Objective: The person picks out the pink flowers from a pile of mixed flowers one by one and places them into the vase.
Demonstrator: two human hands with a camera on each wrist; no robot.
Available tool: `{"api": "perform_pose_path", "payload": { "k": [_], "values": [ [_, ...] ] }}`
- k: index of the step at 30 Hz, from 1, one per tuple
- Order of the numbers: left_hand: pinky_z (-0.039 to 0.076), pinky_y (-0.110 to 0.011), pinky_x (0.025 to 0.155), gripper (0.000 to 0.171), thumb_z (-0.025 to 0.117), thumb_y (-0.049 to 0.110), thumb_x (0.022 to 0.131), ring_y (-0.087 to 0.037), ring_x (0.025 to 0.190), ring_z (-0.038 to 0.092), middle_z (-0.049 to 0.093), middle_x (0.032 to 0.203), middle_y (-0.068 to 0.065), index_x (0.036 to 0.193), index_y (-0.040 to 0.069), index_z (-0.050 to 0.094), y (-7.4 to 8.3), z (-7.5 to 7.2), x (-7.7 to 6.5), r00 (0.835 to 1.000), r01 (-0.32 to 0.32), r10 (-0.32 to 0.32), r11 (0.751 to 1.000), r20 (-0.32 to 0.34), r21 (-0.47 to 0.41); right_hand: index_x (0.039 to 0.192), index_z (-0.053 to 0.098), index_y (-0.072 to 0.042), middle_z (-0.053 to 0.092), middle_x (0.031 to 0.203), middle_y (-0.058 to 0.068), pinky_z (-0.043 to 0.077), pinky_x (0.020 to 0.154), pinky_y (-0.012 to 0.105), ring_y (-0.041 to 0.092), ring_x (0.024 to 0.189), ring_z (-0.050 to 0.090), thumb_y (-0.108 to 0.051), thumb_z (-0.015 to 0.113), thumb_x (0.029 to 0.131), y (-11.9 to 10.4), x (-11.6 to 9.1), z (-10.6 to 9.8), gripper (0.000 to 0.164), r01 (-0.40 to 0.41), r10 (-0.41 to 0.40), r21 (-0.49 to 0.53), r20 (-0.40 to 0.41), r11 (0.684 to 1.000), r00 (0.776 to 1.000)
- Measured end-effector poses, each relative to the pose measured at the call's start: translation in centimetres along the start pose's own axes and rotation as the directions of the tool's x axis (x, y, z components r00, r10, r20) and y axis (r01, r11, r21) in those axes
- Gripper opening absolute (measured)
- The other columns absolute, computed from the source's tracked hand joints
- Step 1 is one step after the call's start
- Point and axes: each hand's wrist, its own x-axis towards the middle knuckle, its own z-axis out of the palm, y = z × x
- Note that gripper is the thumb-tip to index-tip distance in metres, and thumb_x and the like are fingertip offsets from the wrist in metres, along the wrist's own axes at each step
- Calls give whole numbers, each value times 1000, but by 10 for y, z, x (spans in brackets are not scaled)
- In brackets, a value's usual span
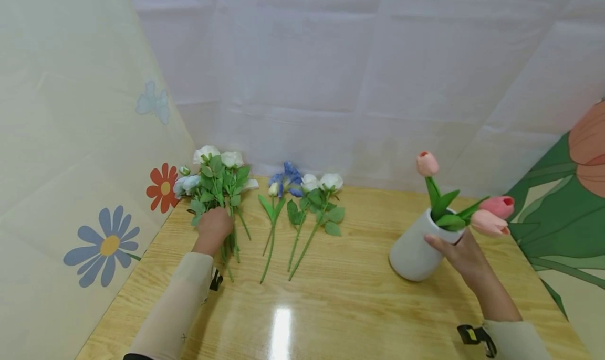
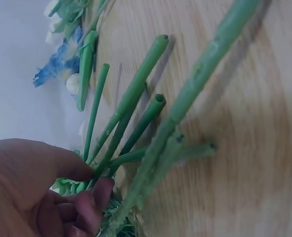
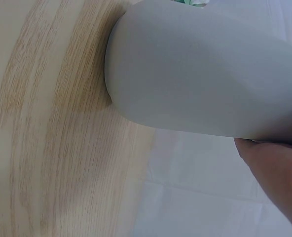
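At the left end of the table my left hand is over a bunch of white roses. Its thumb and forefinger pinch a green stem among several others in the left wrist view; which flower it belongs to cannot be told. On the right, my right hand grips the white vase just below its rim, thumb at the front and the other fingers hidden behind. The vase stands on the table, seemingly upright. Three pink tulips are in it, two leaning right and one standing up.
Between the hands lie a blue flower, a white tulip bud and two white roses with stems toward me. A pale blue flower is at the bunch's left. White cloth hangs behind the wooden table; printed sheets flank it.
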Motion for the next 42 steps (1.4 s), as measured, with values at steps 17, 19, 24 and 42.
{"api": "perform_pose_path", "payload": {
  "k": [17, 19, 24, 42],
  "values": [
    [56, -55, 66, 39, 46, 17, 104, -45, 77, 67, 63, 86, -32, 112, -21, 52, 2, -7, -11, 969, -84, 69, 995, -238, -54, 135, 41, -24, 53, 113, -19, 42, 81, 10, -3, 100, 52, -8, 65, 98, -1, 0, 0, 46, -12, 12, -14, -5, 1000, 1000],
    [56, -56, 67, 39, 45, 17, 104, -46, 77, 67, 63, 85, -33, 112, -20, 52, 6, -8, -15, 962, -87, 69, 995, -264, -57, 135, 41, -24, 53, 113, -19, 42, 81, 9, -3, 100, 51, -8, 65, 99, -2, 0, 0, 46, -11, 11, -11, -4, 1000, 1000],
    [54, -53, 59, 33, 43, 12, 101, -41, 68, 65, 62, 79, -27, 111, -17, 53, 19, -7, -26, 951, -137, 109, 987, -289, -79, 135, 41, -26, 53, 113, -19, 42, 81, 9, -3, 101, 51, -7, 65, 98, -2, 0, 0, 47, -4, 4, -2, -5, 1000, 1000],
    [35, -29, 39, 15, 54, 9, 100, -17, 44, 44, 44, 57, -3, 87, 1, 53, 67, 36, -57, 850, -423, 417, 904, -321, 55, 132, 42, -27, 54, 112, -18, 43, 80, 10, -2, 99, 52, -7, 64, 99, -1, 1, 0, 45, -7, 7, 0, 0, 1000, 1000]
  ]
}}
